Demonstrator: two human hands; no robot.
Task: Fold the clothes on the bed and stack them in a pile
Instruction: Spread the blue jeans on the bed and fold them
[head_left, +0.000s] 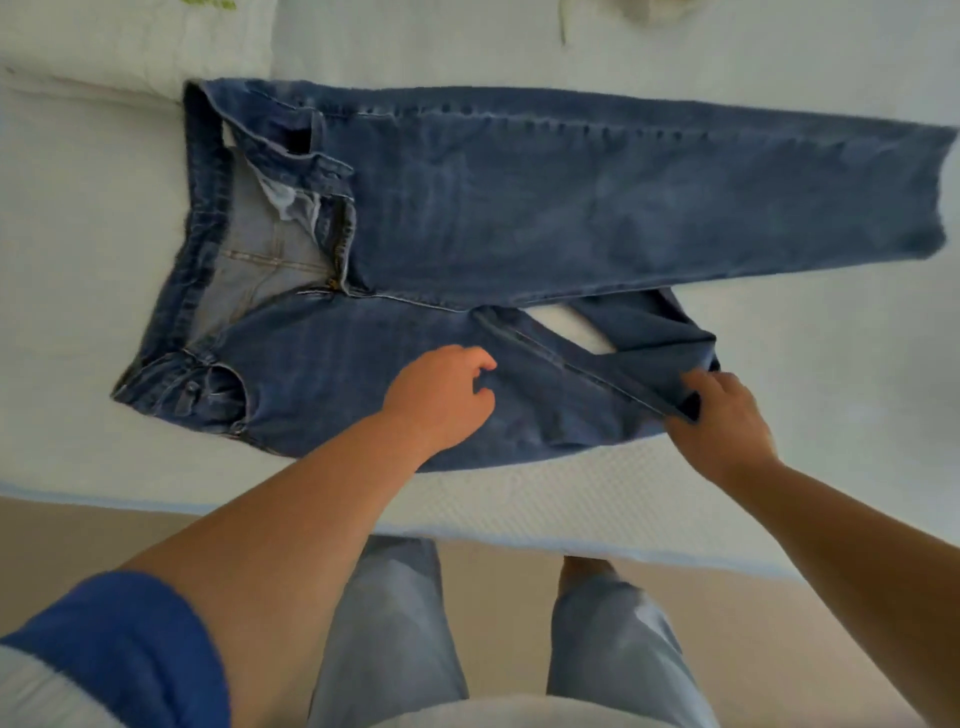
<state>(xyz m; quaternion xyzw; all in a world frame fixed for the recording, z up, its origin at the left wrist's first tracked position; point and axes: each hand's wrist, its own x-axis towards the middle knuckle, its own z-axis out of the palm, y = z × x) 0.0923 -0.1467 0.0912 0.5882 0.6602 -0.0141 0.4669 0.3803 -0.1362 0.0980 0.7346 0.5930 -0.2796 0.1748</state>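
A pair of dark blue jeans (519, 208) lies spread on the white bed (779, 374), waistband to the left and fly open. The far leg stretches flat to the right. The near leg is doubled back on itself near the bed's front edge. My left hand (441, 400) rests on the near thigh of the jeans with loosely curled fingers, holding nothing. My right hand (722, 421) pinches the folded-back cloth of the near leg at its right end.
A white pillow (130, 47) lies at the bed's far left corner. A pale garment (649, 10) shows at the top edge. The bed's front edge (519, 540) runs across below the jeans, with beige floor and my legs beneath.
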